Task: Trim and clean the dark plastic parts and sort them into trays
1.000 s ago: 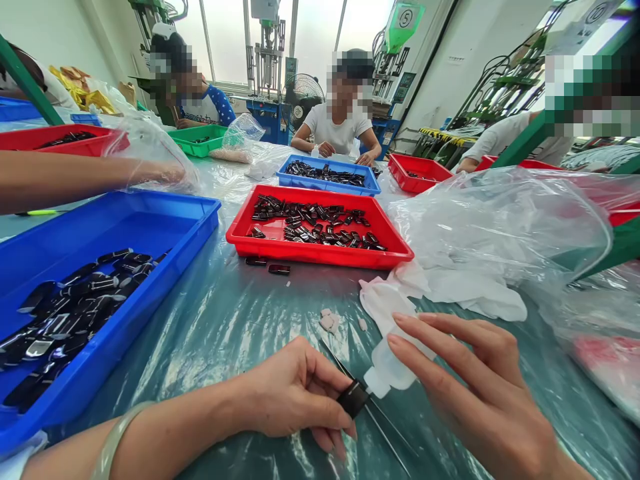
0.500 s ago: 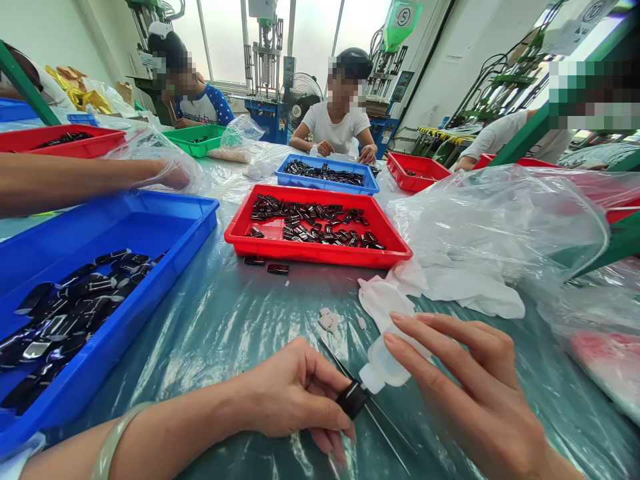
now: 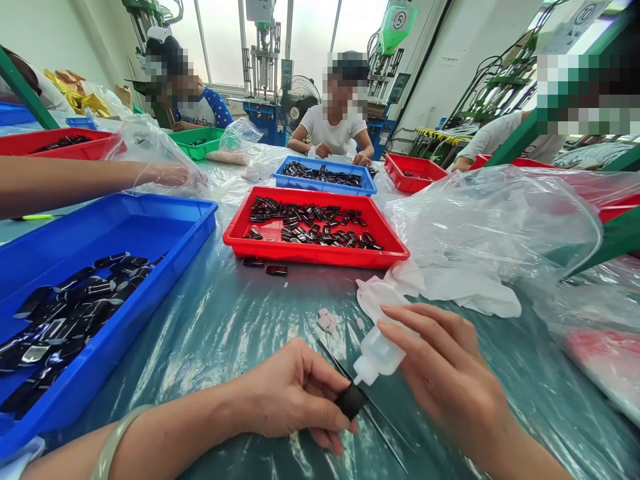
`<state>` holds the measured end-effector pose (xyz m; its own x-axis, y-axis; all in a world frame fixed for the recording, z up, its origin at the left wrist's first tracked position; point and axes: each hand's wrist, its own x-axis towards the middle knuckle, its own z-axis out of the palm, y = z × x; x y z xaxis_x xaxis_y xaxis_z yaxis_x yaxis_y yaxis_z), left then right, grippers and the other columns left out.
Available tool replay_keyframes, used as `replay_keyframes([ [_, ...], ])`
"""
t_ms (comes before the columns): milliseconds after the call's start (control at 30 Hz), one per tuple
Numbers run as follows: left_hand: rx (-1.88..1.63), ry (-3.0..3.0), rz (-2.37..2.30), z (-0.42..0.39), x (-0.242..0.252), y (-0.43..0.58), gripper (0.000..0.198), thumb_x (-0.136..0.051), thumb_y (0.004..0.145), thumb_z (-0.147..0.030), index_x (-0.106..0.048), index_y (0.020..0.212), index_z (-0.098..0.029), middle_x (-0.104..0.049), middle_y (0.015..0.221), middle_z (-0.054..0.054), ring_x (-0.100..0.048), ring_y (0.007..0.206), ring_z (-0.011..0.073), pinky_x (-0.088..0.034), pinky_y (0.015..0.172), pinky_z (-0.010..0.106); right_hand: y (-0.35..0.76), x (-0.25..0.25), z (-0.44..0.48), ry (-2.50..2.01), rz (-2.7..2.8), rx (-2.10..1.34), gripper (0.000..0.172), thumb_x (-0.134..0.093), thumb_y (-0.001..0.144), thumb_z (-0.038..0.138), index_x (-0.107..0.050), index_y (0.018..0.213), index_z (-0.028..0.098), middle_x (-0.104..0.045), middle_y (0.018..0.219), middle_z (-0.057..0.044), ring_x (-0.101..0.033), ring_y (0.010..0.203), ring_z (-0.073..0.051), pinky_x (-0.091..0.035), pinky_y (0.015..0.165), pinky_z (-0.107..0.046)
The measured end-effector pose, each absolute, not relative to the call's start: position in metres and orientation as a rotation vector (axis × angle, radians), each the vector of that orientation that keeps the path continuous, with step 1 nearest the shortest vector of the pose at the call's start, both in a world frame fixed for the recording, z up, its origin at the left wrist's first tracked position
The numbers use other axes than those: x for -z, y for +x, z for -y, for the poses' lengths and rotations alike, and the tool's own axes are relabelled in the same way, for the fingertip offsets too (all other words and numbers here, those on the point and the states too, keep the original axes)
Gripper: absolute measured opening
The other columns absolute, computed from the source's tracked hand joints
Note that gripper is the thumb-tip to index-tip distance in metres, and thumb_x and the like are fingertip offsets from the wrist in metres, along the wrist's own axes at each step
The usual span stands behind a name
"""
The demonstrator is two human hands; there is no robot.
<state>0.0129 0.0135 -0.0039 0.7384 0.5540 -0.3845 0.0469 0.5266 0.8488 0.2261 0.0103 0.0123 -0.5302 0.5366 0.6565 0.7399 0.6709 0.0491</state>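
Note:
My left hand (image 3: pixel 300 393) pinches a small black glossy piece (image 3: pixel 351 401) between thumb and fingers. A translucent white squeeze bottle (image 3: pixel 383 352) is in my right hand (image 3: pixel 455 373), tilted with its nozzle down at the upper edge of the piece. Whether the nozzle touches it I cannot tell. Thin metal tweezers (image 3: pixel 384 437) run behind the black piece, partly hidden by it. Just beyond my hands lie small pale bits (image 3: pixel 327 321) and a crumpled white cloth (image 3: pixel 380 300).
A blue tray (image 3: pixel 165 247) with black pieces stands at left, a red tray (image 3: pixel 320 255) with more ahead. Two black pieces (image 3: pixel 276 271) lie before it. Clear plastic bags (image 3: pixel 490 220) spread at right. A co-worker's arm (image 3: pixel 75 183) reaches in from the left; other people sit across.
The bottle has shifted slightly left and down in my right hand, its narrow tip now showing at the piece. My left hand has turned the black piece slightly.

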Motion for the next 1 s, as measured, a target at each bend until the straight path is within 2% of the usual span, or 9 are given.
replay_keyframes([
  [100, -0.382, 0.996, -0.742, -0.014, 0.005, 0.014, 0.021, -0.066, 0.059, -0.015, -0.072, 0.078, -0.011, -0.062, 0.059, 0.001, -0.061, 0.056, 0.0096, -0.048, 0.054, 0.015, 0.232, -0.010, -0.019, -1.088, 2.215, 0.221, 0.028, -0.049, 0.080, 0.011, -0.055, 0.106, 0.020, -0.062, 0.108, -0.007, -0.055, 0.099, -0.021, -0.043, 0.080, -0.035],
  [167, -0.411, 1.019, -0.779, -0.014, 0.005, 0.015, 0.022, -0.064, 0.058, -0.014, -0.072, 0.078, -0.011, -0.062, 0.057, 0.001, -0.061, 0.056, 0.0105, -0.047, 0.053, 0.016, 0.238, -0.009, -0.025, -1.340, 2.048, -0.032, 0.027, -0.053, 0.078, 0.023, -0.055, 0.105, 0.022, -0.062, 0.107, -0.005, -0.058, 0.096, -0.021, -0.045, 0.077, -0.032],
  [300, -0.456, 1.067, -0.842, -0.015, 0.006, 0.015, 0.025, -0.059, 0.058, -0.011, -0.073, 0.079, -0.011, -0.062, 0.052, 0.002, -0.060, 0.054, 0.0114, -0.047, 0.053, 0.018, 0.258, -0.009, -0.035, -1.799, 1.723, -0.413, 0.034, -0.057, 0.069, 0.043, -0.058, 0.094, 0.020, -0.067, 0.092, -0.004, -0.062, 0.083, -0.023, -0.046, 0.069, -0.031],
  [600, -0.447, 1.098, -0.906, -0.015, 0.006, 0.014, 0.025, -0.064, 0.060, -0.019, -0.071, 0.081, -0.008, -0.056, 0.050, 0.001, -0.053, 0.046, 0.0087, -0.045, 0.046, 0.019, 0.299, -0.014, -0.052, -2.073, 1.674, -0.566, 0.028, -0.062, 0.058, 0.042, -0.061, 0.068, 0.015, -0.066, 0.061, -0.003, -0.060, 0.058, -0.020, -0.042, 0.051, -0.027],
  [733, -0.439, 1.082, -0.880, -0.015, 0.007, 0.013, 0.022, -0.065, 0.059, -0.018, -0.070, 0.079, -0.009, -0.058, 0.051, 0.001, -0.053, 0.046, 0.0087, -0.045, 0.046, 0.018, 0.303, -0.014, -0.052, -2.077, 1.690, -0.587, 0.026, -0.064, 0.058, 0.040, -0.061, 0.065, 0.015, -0.064, 0.057, -0.002, -0.059, 0.053, -0.019, -0.042, 0.047, -0.026],
  [800, -0.441, 1.060, -0.865, -0.016, 0.007, 0.013, 0.021, -0.066, 0.059, -0.018, -0.070, 0.077, -0.009, -0.059, 0.053, 0.001, -0.054, 0.047, 0.0088, -0.045, 0.047, 0.018, 0.307, -0.015, -0.052, -2.073, 1.693, -0.546, 0.027, -0.066, 0.058, 0.039, -0.064, 0.069, 0.015, -0.063, 0.055, -0.002, -0.059, 0.052, -0.019, -0.042, 0.046, -0.027],
  [867, -0.442, 1.045, -0.865, -0.017, 0.005, 0.013, 0.021, -0.068, 0.059, -0.021, -0.069, 0.076, -0.008, -0.058, 0.053, 0.001, -0.055, 0.047, 0.0087, -0.045, 0.048, 0.018, 0.312, -0.017, -0.052, -2.079, 1.662, -0.441, 0.041, -0.069, 0.057, 0.041, -0.066, 0.086, 0.012, -0.065, 0.063, -0.006, -0.061, 0.059, -0.022, -0.044, 0.050, -0.030],
  [967, -0.443, 1.033, -0.874, -0.018, 0.003, 0.013, 0.024, -0.069, 0.060, -0.026, -0.069, 0.076, -0.007, -0.057, 0.051, 0.001, -0.056, 0.048, 0.0095, -0.045, 0.048, 0.017, 0.315, -0.023, -0.046, -2.094, 1.563, -0.222, 0.076, -0.073, 0.055, 0.041, -0.051, 0.119, 0.005, -0.065, 0.094, -0.018, -0.061, 0.083, -0.031, -0.047, 0.063, -0.038],
  [1000, -0.443, 1.030, -0.876, -0.018, 0.003, 0.013, 0.026, -0.070, 0.060, -0.027, -0.069, 0.076, -0.007, -0.057, 0.051, 0.002, -0.057, 0.049, 0.0098, -0.045, 0.048, 0.017, 0.313, -0.026, -0.043, -2.074, 1.550, -0.110, 0.081, -0.074, 0.056, 0.040, -0.047, 0.124, 0.005, -0.062, 0.104, -0.021, -0.059, 0.091, -0.033, -0.047, 0.065, -0.040],
])
